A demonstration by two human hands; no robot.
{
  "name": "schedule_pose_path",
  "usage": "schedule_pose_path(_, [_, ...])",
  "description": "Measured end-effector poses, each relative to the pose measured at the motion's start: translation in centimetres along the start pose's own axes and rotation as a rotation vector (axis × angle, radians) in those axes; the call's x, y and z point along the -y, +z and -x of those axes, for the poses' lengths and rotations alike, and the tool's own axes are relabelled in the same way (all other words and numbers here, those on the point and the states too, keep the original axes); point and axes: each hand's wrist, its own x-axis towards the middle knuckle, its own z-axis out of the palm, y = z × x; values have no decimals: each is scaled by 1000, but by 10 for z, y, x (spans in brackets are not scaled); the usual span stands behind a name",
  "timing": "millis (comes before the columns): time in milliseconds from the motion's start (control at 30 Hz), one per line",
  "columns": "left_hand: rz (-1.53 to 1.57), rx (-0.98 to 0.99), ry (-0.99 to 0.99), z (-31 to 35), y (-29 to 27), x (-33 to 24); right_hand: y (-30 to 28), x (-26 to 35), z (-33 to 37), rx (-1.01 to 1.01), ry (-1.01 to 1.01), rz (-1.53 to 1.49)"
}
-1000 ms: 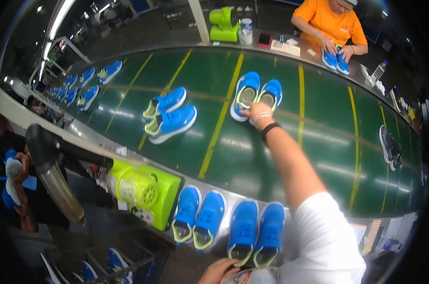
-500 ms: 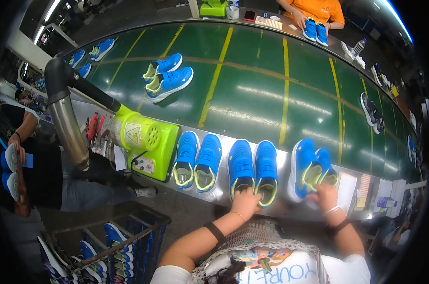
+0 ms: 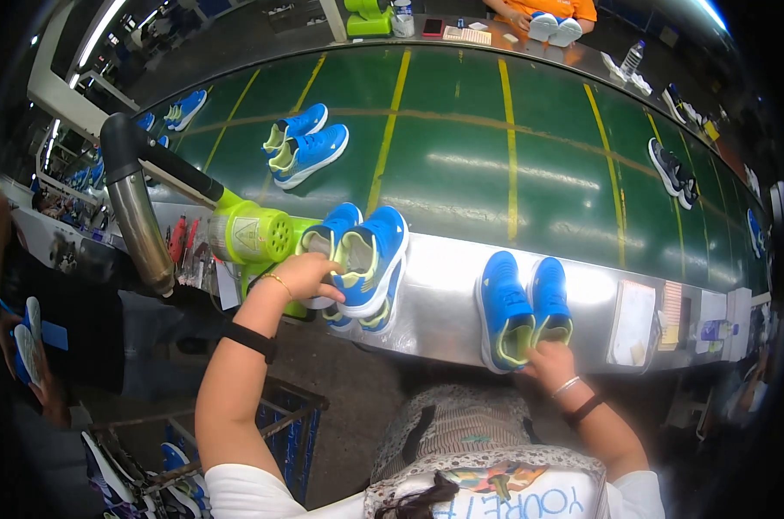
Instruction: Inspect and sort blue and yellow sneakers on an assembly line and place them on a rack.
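Note:
A pair of blue sneakers [image 3: 380,251] with lime-green linings is in my left hand [image 3: 298,278], which is closed at their heels. They are raised over another blue pair [image 3: 380,323], mostly hidden beneath them, at the left of the metal bench. Farther right, a third pair of blue sneakers [image 3: 504,298] rests on the bench, toes toward the belt. My right hand [image 3: 551,363] is closed on the heels of that pair.
A lime-green blower [image 3: 252,235] with a metal nozzle [image 3: 143,233] stands at left. Beyond the bench, a green conveyor belt [image 3: 461,186] carries blue sneakers [image 3: 310,154] and dark ones [image 3: 671,173]. Papers [image 3: 632,322] lie right. Opposite, a person in orange holds sneakers [image 3: 555,31].
My left hand has lifted the middle pair and carried it left over the leftmost pair. My right hand has brought its pair left and straightened it. The person opposite has turned their sneakers soles outward.

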Motion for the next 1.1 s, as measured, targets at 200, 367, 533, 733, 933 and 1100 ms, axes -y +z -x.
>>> schedule_pose_path(200, [119, 243, -378, -2, -27, -20, -15, 7, 2, 226, 112, -94])
schedule_pose_path(367, [-51, -24, -489, 26, -34, -42, -21, -7, 19, -95, 113, -235])
schedule_pose_path(533, [700, -443, -148, -13, 47, -151, 15, -42, 41, -340, 645, -549])
schedule_pose_path(733, [1059, -373, -173, -90, 197, -235, 41, -51, 20, -150, 711, -1197])
schedule_pose_path(933, [1891, -348, -391, -89, 187, -255, 46, -69, 40, -276, 917, -1541])
schedule_pose_path(1100, [2243, -226, -311, -76, 176, -267, 31, -73, 57, -238, 1009, -2008])
